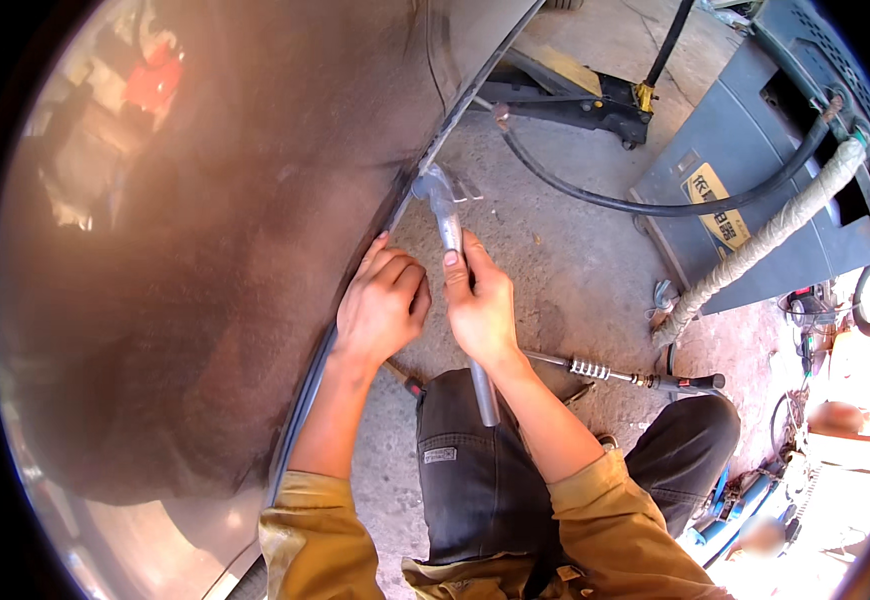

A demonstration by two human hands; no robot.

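1. My right hand [480,310] is closed tight around the hammer [450,222].
2. The hammer's grey head is up by the edge of the big brown panel [205,330]. I can't tell if it touches. The other end of the handle pokes out below my hand, over my leg.
3. My left hand [385,302] is at the same edge, a bit lower down, with its fingers bent. I can't tell if they pinch the edge or just rest on it.
4. The panel is shiny and fills my left side.
5. Under me is the grey floor [555,270]. A metal rod [595,369] with a dark grip lies on it, to the right of my right arm.
6. Up ahead sits a black and yellow jack [610,118].
7. To my right is a big grey box [805,245]. A black hose [615,202] bends from it toward the panel, and a pale wrapped hose [765,240] hangs down its front.
8. My sleeves [325,530] are mustard and my trousers [465,480] are dark.
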